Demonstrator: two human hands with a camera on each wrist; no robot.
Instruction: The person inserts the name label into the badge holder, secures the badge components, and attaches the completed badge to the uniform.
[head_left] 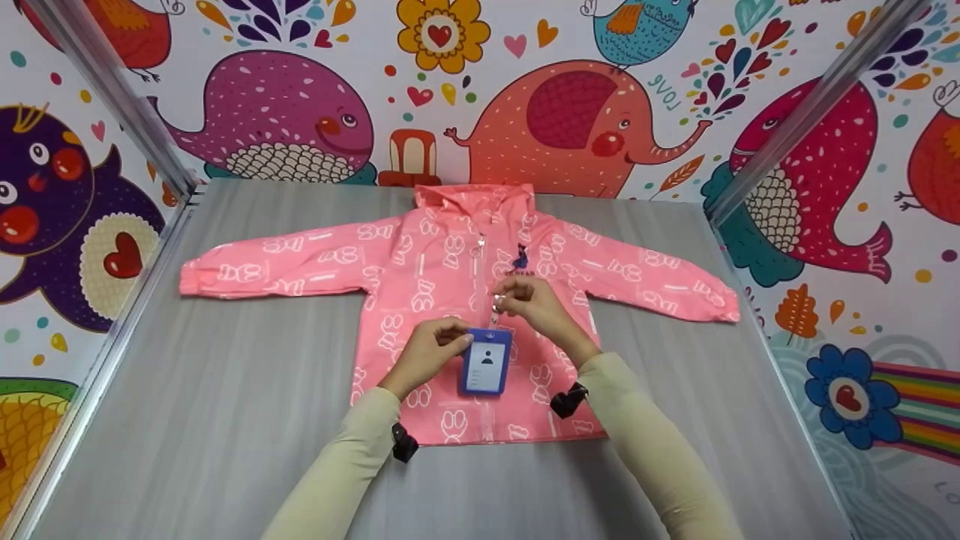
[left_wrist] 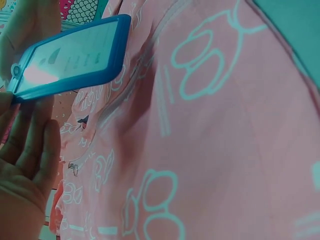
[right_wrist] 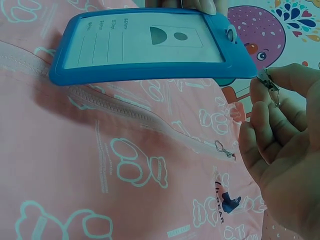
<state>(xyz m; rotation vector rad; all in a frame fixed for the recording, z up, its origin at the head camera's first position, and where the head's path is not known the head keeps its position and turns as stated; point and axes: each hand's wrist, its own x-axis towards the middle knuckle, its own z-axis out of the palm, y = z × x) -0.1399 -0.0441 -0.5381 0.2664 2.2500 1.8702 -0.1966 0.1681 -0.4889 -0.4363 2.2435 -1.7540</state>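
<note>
A blue badge holder [head_left: 487,367] with a white card inside hangs over the front of a pink jacket [head_left: 420,262]. My left hand [head_left: 429,352] pinches its upper left corner between thumb and fingers. In the left wrist view the badge holder [left_wrist: 75,57] stands tilted above the cloth. My right hand [head_left: 536,309] pinches a small metal clip [head_left: 497,301] above the badge's top edge. The right wrist view shows that clip [right_wrist: 270,85] between thumb and forefinger, beside the badge holder's slotted end. The jacket's zipper pull [right_wrist: 225,150] lies just beyond.
The jacket is spread face up with both sleeves out, on a grey wood-grain table [head_left: 225,420]. A dark bear logo [head_left: 520,257] marks its chest. Cartoon-printed walls [head_left: 420,105] and metal posts [head_left: 810,112] enclose the table at the back and sides.
</note>
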